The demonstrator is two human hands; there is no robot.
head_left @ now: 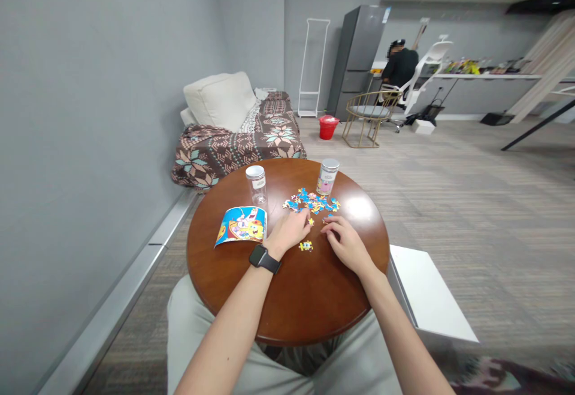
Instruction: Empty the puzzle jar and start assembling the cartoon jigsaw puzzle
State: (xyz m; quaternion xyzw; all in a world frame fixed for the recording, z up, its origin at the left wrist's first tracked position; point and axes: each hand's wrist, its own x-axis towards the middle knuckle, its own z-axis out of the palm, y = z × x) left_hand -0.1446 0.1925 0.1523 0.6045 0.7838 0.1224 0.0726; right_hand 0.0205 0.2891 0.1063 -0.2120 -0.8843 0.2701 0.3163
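Jigsaw pieces (317, 204) mostly unjoined at frame centre, apparently one small cluster (306, 246) joined below, left hand (291, 230) curled, right hand (345, 242) half-open (any hold unclear).

the round bench (309, 293) has a glossy reddish-brown top, with a bright patch of reflected light toward its right edge. a clear jar (258, 192) stands upright at the far left, well apart from a labelled jar (326, 180) on the far right. just before that second jar, loose puzzle pieces (312, 203) lie scattered; nearer, a small yellowish cluster (306, 246) lies alone. a colourful cartoon sheet (241, 226) lies at left, slightly curled.
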